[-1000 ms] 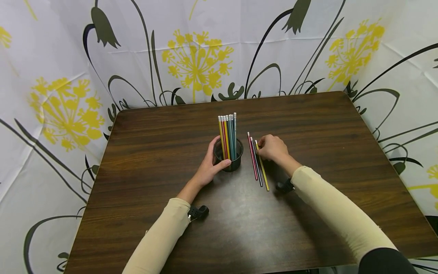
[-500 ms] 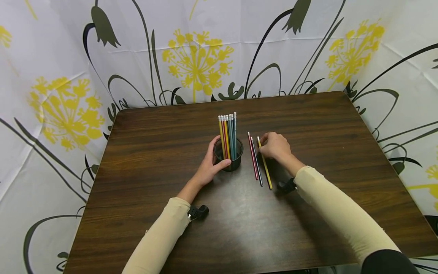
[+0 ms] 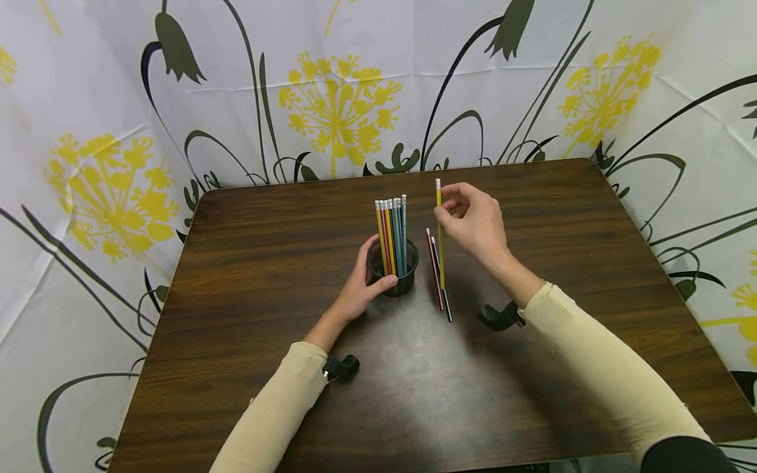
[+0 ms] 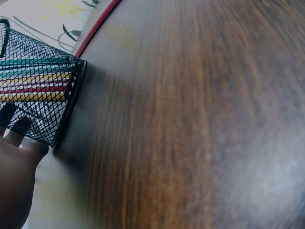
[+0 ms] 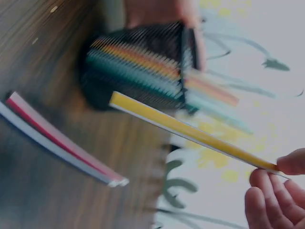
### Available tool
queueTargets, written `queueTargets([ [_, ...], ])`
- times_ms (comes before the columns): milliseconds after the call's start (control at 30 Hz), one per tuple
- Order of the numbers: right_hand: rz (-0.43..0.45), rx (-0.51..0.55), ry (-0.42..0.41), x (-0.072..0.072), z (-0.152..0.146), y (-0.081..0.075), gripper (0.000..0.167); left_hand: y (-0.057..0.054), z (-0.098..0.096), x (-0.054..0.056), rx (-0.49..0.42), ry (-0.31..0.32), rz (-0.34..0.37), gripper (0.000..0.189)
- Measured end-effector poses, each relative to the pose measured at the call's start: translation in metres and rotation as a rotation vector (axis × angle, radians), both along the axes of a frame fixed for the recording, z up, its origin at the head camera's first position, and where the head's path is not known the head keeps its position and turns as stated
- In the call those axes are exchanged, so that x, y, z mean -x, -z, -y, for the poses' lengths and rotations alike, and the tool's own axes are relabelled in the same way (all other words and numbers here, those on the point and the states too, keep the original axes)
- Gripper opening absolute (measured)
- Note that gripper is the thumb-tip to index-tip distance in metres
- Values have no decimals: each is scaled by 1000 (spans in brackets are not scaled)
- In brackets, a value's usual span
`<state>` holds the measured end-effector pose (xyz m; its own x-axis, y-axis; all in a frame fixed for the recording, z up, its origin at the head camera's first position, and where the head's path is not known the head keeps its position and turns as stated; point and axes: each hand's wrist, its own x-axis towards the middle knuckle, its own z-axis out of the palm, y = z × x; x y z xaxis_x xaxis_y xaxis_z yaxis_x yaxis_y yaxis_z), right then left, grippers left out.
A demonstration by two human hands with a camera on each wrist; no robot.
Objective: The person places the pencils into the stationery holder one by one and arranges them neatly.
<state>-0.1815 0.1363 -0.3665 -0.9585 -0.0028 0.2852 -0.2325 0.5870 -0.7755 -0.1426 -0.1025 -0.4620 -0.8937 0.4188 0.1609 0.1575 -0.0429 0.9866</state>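
Observation:
My left hand (image 3: 359, 288) grips a black mesh pencil cup (image 3: 405, 284) from its left side, thumb across the front. Several pencils (image 3: 391, 230), yellow, red and teal, stand in the cup with their eraser ends up. To the right of the cup, my right hand (image 3: 478, 220) pinches a yellow pencil (image 3: 440, 243) near its eraser end and holds it nearly upright, raised off the table. In the right wrist view the yellow pencil (image 5: 190, 131) runs from thumb and fingertips toward the cup. A red pencil (image 3: 434, 269) and a black pencil (image 3: 446, 303) lie side by side below it.
A dark wood-grain table (image 3: 266, 249) carries everything. Behind it hangs a white cloth (image 3: 378, 39) printed with yellow flowers and grey-green stems. A black camera (image 3: 499, 317) sits on the right wrist, another camera (image 3: 343, 368) on the left.
My right hand has lifted the yellow pencil off the table and tilted it more upright, up and slightly left. My left hand stays on the cup; the red and black pencils lie still.

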Motion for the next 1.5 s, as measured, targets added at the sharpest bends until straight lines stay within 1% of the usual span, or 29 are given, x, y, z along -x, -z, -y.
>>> queueTargets([
  [100,-123,122,-46,-6,9,-10,24,1,0,0,-4,4,8,81],
  [167,-200,195,-88,-9,15,-15,25,1,0,0,-11,8,10,81],
  [233,-258,253,-131,-12,20,-17,26,2,0,1,-14,9,3,80],
  [333,-312,295,-180,-14,27,-16,26,2,0,1,-13,7,-6,80],
  [433,-327,287,-202,-16,32,-11,26,2,1,1,-19,12,-10,80],
  [567,-313,227,-218,-17,36,-1,26,2,0,1,-25,17,-13,80],
  [733,-271,174,-222,-16,40,12,24,1,0,1,-20,11,-7,79],
  [900,-226,141,-212,-16,44,24,25,0,0,0,-15,16,18,79],
  [1033,-197,130,-203,-16,46,32,25,1,0,0,-13,17,11,80],
  [1100,-180,121,-199,-16,47,35,26,5,1,2,-20,17,7,80],
  [1300,-133,84,-186,-15,49,39,26,25,2,9,-25,14,-8,81],
  [1400,-130,71,-178,-14,50,40,26,29,2,11,-20,10,-20,80],
  [1500,-132,56,-159,-12,50,40,25,31,3,11,-19,7,-31,79],
])
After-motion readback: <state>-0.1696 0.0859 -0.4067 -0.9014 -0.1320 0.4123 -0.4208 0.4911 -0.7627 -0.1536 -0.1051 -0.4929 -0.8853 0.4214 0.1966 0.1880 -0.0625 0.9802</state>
